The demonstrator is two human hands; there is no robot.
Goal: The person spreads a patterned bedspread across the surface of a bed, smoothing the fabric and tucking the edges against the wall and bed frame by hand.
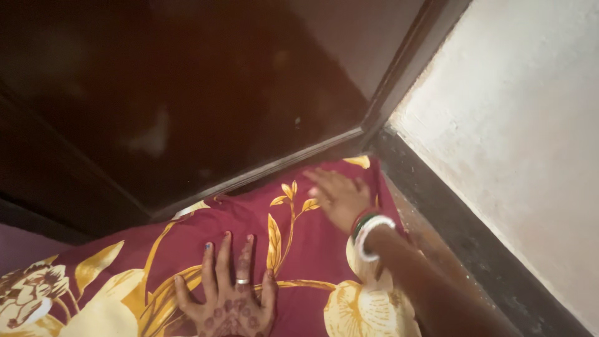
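Head view, looking down at a bed corner. A maroon sheet [249, 243] w/ big yellow-gold flower and leaf print covers the near part of the scene, from the near left edge across to approx. centre-right, where it ends against the far right corner.

Left hand [228, 293] lies flat on the sheet, near centre, palm down, fingers spread wide and pointing far — holding nothing, just pressing on the fabric. Dark henna dots on the back of the hand, a ring [242, 281] on one finger, coloured nails.

Right hand [340, 196] is farther and to the right, also open and flat on the sheet, fingers pointing far-left, right at the sheet's far right corner. No grasp visible — fabric isn't pinched, as far as can be told. Wrist carries bangles [369, 232]: red, green and white, stacked together. The forearm runs back toward the near right.

Beyond the sheet's far edge stands a dark glossy headboard [187, 93], wood, brown-red, w/ faint reflections; its lower rail meets the sheet just beyond the right hand's fingertips. On the right a pale rough wall [530, 125] runs near to far, w/ a dark band [474, 249] along its base. Between sheet and band, a narrow strip of brownish surface shows beside the right forearm. Near left, a bit of plain purple fabric [19, 246] peeks out just beyond the sheet's edge.
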